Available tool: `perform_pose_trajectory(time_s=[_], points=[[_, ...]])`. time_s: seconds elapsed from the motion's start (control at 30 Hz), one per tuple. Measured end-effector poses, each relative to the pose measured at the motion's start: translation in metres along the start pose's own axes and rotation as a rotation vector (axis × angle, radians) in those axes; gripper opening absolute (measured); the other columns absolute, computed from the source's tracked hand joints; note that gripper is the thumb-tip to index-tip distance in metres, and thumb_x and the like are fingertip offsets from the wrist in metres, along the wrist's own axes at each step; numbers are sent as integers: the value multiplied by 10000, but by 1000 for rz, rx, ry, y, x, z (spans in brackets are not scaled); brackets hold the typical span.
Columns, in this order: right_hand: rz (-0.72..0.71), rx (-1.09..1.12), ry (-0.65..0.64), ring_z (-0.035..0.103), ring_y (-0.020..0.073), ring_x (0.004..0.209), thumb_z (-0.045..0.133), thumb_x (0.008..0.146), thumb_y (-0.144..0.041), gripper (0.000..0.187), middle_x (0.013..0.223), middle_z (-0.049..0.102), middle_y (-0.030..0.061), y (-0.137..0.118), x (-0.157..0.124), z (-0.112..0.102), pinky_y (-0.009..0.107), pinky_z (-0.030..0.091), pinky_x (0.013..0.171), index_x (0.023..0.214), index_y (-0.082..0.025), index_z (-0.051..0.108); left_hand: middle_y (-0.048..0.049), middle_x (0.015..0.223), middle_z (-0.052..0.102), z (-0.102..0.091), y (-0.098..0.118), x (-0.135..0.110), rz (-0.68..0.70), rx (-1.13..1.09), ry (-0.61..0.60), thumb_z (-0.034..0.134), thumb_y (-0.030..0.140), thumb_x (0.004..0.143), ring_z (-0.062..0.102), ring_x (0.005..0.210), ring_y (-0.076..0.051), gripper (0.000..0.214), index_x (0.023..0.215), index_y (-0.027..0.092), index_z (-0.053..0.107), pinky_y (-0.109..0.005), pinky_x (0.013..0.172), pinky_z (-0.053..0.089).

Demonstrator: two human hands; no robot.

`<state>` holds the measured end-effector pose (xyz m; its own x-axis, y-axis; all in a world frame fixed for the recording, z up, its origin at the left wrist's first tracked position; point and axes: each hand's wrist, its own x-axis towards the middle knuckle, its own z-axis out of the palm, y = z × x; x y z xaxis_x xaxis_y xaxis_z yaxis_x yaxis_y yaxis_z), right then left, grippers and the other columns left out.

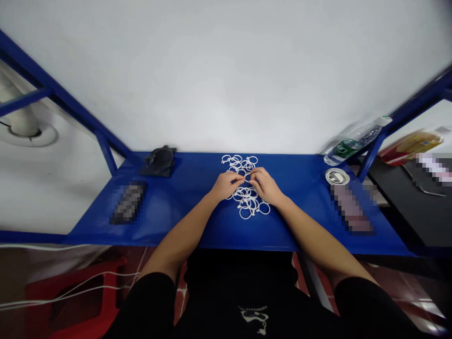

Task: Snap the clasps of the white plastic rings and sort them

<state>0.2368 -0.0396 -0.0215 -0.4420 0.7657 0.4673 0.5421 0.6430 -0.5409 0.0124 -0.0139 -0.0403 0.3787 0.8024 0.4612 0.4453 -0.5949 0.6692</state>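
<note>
1. White rings point(249, 200) lie on our blue table point(173, 207), partly hidden where our left hand point(226, 185) and right hand point(263, 185) pinch one.
2. Black bag point(160, 161) flanks left; bottle point(355, 145), right.
3. Thin, round, overlapping, the rings bear small knobs point(239, 206).

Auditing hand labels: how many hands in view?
2: the left hand and the right hand, fingertips close together among the white rings on the blue table. No others show.

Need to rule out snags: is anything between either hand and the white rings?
Nothing visible: the left hand and right hand are among the white rings. The black bag and plastic bottle are off to either side.
</note>
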Motion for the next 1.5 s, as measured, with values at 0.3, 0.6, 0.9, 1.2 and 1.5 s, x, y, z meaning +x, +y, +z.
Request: perform_pose_trajectory(time_s=[0.3,0.6,0.9,1.2,1.5], points=[[-9,-53,-65,591,266,1005,424,1081,-380,241,1032,641,116,8,4,-1,422,505,922,973,-230,578,-33,1005,804,1,0,1,31,113,32,688,251,958,717,993,-205,253,1205,245,741,-403,988,542],[17,-168,-231,629,235,859,594,1010,-343,188,887,735,53,11,4,-4,388,442,857,937,-210,704,-111,1293,714,-10,-36,2,-249,436,108,738,264,886,605,1220,-356,249,1132,236,766,-532,1043,469],[-25,-157,-221,660,229,862,624,1000,-305,154,910,762,61,10,5,-3,392,452,868,1005,-197,733,-44,1286,735,-9,-27,5,-369,492,60,669,325,950,602,1251,-299,118,982,277,772,-518,1120,359],[-106,-150,76,692,265,967,593,1030,-341,219,1063,767,96,4,0,-4,433,535,882,1186,-230,701,-49,1015,787,-14,11,3,47,407,267,639,295,983,697,1008,-234,117,1019,232,731,-466,1104,408],[-114,-144,132,712,236,909,584,1048,-357,295,1010,775,79,0,-3,0,400,577,859,1308,-255,676,-60,984,795,5,20,0,285,241,128,575,309,1044,714,913,-196,200,1056,218,753,-402,886,545]])
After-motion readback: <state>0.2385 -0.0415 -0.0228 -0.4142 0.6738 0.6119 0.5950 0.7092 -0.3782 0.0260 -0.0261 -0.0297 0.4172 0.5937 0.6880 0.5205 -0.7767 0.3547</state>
